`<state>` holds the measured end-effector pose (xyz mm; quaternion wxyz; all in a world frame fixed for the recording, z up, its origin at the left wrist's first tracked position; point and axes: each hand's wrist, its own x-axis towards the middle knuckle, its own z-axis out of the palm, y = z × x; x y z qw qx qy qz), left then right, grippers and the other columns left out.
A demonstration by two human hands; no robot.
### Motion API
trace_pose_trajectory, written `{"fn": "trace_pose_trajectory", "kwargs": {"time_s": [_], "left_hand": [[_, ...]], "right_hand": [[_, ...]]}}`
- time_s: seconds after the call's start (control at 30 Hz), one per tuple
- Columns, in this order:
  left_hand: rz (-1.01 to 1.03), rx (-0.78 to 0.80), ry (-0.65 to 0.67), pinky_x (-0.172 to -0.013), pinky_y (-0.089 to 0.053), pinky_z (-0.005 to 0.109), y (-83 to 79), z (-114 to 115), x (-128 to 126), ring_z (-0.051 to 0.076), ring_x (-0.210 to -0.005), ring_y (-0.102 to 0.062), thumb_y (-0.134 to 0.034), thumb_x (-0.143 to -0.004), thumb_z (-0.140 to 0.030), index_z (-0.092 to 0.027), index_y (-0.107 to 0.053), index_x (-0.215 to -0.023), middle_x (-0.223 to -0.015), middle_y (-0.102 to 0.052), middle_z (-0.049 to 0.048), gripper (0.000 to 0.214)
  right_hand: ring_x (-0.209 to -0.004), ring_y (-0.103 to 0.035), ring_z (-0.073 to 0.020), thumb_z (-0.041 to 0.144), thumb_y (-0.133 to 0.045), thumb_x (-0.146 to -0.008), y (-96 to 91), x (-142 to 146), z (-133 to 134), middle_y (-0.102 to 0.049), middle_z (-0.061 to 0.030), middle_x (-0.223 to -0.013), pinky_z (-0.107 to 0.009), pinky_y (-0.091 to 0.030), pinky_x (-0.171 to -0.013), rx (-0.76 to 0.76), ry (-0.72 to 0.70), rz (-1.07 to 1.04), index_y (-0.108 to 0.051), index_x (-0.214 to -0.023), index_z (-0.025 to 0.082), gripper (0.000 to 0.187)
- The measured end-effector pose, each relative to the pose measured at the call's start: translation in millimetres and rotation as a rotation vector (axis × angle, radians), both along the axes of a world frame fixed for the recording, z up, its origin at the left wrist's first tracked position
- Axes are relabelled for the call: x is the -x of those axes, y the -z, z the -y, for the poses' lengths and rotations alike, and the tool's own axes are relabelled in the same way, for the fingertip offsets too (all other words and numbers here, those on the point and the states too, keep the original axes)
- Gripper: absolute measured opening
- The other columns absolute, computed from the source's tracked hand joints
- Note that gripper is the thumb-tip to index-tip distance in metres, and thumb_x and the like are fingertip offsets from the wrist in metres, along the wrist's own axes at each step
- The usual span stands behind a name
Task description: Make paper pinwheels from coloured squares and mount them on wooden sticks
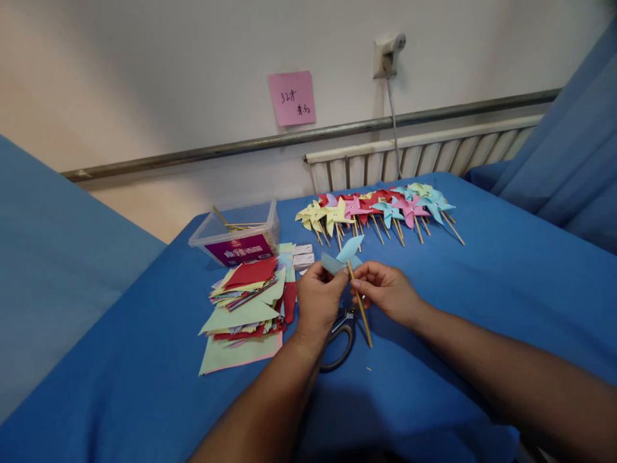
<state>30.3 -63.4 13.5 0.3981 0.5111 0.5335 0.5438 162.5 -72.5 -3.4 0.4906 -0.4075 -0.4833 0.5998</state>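
Observation:
My left hand [318, 297] is closed in a pinch on a light blue paper pinwheel [343, 256], held just above the blue table cover [482, 289]. My right hand [385, 289] pinches the thin wooden stick [361, 308] that meets the pinwheel's centre and slants down towards me. Both hands are close together in the middle of the view. Grey-handled scissors [340, 337] lie on the cloth right under my hands, partly hidden by my left wrist.
A row of finished coloured pinwheels [380, 209] lies at the back. A messy stack of coloured paper squares [245, 302] sits to the left. Behind it stands a clear plastic box [236, 235] holding sticks. Small white boxes [303, 256] lie beside the stack. A radiator [424, 154] lines the wall.

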Motion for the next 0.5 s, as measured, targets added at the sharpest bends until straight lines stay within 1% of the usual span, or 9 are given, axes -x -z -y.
{"fn": "trace_pose_trajectory", "kwargs": {"time_s": [0.33,0.5], "left_hand": [[-0.060,-0.009,-0.010,-0.057,-0.038,0.023,0.8,-0.4,1.8,0.012,-0.058,-0.052,-0.073,-0.065,-0.031,-0.015,-0.067,-0.071,-0.064,-0.062,-0.0009,0.018],[-0.054,-0.005,-0.002,-0.056,-0.038,0.023,0.8,-0.9,2.0,0.012,-0.059,-0.052,-0.072,-0.066,-0.031,-0.015,-0.067,-0.072,-0.065,-0.062,-0.0008,0.019]], "right_hand": [[-0.053,-0.059,-0.0109,0.038,-0.071,-0.071,1.1,-0.9,0.9,-0.057,0.0053,-0.060,-0.022,-0.044,-0.046,-0.026,0.016,0.022,-0.057,-0.075,0.021,0.023],[-0.052,-0.057,-0.0106,0.038,-0.071,-0.070,1.4,-1.0,0.7,-0.057,0.0054,-0.059,-0.022,-0.044,-0.046,-0.039,0.023,0.034,-0.056,-0.075,0.021,0.023]]}}
